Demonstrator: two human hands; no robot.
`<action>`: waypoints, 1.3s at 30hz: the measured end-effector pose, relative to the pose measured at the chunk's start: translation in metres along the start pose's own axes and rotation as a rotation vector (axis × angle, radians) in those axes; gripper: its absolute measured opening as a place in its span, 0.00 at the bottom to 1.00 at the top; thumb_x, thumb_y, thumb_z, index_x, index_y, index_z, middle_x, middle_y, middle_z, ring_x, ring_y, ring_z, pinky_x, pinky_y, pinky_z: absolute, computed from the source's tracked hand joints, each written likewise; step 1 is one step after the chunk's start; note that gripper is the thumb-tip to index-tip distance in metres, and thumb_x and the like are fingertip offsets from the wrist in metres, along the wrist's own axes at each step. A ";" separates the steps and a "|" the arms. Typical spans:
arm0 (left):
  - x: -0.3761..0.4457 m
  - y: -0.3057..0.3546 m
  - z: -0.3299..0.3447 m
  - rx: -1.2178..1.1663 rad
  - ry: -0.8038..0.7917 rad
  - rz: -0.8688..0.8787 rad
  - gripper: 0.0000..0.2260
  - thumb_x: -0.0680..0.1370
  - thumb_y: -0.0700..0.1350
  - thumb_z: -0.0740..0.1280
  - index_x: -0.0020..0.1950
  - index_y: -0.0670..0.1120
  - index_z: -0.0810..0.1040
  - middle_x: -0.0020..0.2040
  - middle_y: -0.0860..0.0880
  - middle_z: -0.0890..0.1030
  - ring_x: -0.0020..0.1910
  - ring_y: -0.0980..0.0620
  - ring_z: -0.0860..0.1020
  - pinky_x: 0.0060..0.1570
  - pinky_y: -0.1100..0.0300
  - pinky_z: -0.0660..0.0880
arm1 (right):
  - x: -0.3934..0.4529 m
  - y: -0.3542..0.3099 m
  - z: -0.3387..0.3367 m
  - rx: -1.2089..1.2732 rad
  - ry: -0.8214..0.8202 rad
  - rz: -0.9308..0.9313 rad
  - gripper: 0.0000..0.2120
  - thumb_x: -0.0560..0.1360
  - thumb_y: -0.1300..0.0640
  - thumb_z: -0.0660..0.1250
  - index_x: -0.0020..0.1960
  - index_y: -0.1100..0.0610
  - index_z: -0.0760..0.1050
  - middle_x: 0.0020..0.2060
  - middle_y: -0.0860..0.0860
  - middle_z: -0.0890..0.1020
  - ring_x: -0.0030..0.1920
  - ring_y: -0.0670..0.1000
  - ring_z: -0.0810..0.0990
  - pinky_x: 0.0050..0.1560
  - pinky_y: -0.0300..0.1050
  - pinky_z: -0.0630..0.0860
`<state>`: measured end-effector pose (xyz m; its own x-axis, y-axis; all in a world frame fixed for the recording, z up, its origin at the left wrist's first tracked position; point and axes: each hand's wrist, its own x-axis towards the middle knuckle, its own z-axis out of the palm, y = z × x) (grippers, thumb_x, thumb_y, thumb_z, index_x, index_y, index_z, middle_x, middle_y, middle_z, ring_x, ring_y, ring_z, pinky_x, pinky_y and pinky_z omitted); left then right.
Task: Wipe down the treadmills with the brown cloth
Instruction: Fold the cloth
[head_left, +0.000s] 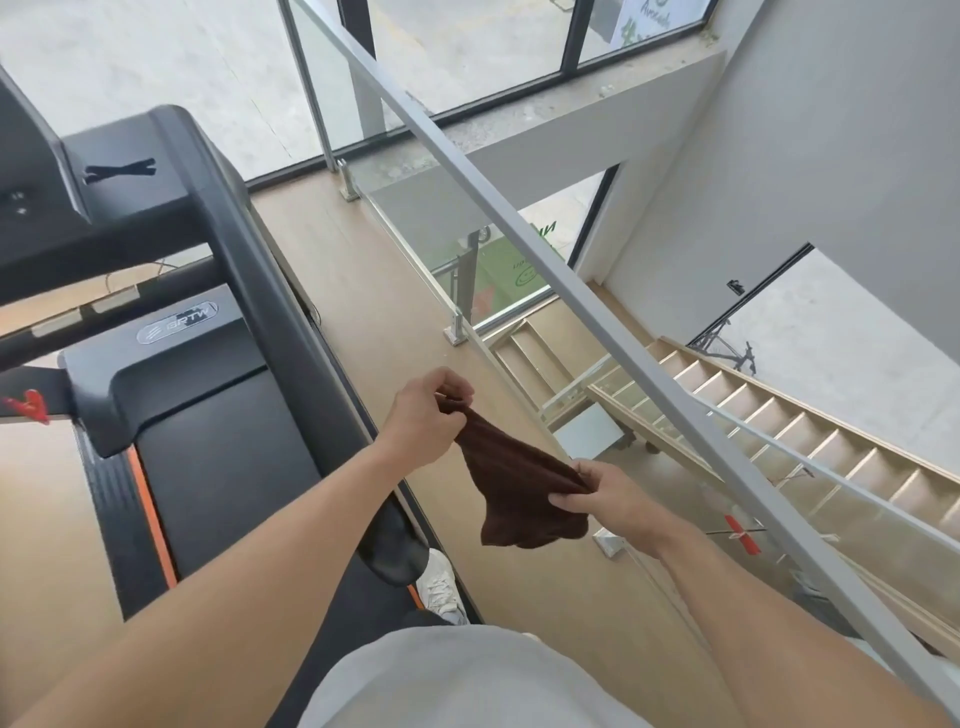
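The brown cloth (514, 483) hangs in the air just to the right of the treadmill (218, 415), stretched between both hands and touching no part of the machine. The left hand (423, 415) pinches its upper corner, fingers curled tight round a bunched bit of fabric, a narrow grip holding cloth. The right hand (605, 501) holds the lower edge between thumb and fingers, also a closed grip on the cloth, and the loose remainder droops below it in folds.

The treadmill's black running belt (228, 483) with its orange side strip lies left of the cloth, and its right handrail (270, 322) runs down toward a white sneaker (441, 587) standing on the treadmill's right edge. Right of the cloth, a grey railing (597, 322) on glass panels crosses the view, with a wooden staircase (753, 415) below it.
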<state>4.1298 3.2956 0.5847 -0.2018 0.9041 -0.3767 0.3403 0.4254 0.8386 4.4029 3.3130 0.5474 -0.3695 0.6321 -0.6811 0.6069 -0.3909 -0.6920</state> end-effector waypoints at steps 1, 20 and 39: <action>0.003 -0.002 -0.002 0.081 -0.051 -0.015 0.17 0.76 0.32 0.68 0.60 0.50 0.79 0.55 0.50 0.82 0.53 0.51 0.80 0.39 0.69 0.77 | 0.002 -0.006 -0.004 -0.050 0.041 -0.039 0.08 0.73 0.57 0.78 0.50 0.56 0.80 0.40 0.47 0.86 0.46 0.48 0.85 0.58 0.55 0.81; 0.104 -0.040 -0.028 0.257 -0.096 -0.067 0.06 0.75 0.45 0.77 0.45 0.48 0.80 0.44 0.47 0.85 0.45 0.46 0.83 0.47 0.50 0.82 | 0.144 -0.060 -0.072 -1.096 0.160 0.006 0.12 0.72 0.68 0.63 0.43 0.50 0.71 0.41 0.50 0.78 0.44 0.54 0.79 0.40 0.46 0.74; 0.200 -0.057 -0.029 0.584 0.374 -0.098 0.12 0.72 0.48 0.80 0.46 0.43 0.81 0.47 0.43 0.83 0.41 0.43 0.85 0.46 0.50 0.83 | 0.337 -0.034 -0.107 -0.531 0.374 -0.329 0.17 0.64 0.49 0.84 0.43 0.51 0.78 0.41 0.49 0.83 0.46 0.53 0.82 0.50 0.48 0.79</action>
<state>4.0430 3.4511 0.4726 -0.5240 0.8300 -0.1911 0.7210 0.5517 0.4193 4.3333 3.6112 0.3669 -0.3842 0.8844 -0.2648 0.8003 0.1761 -0.5731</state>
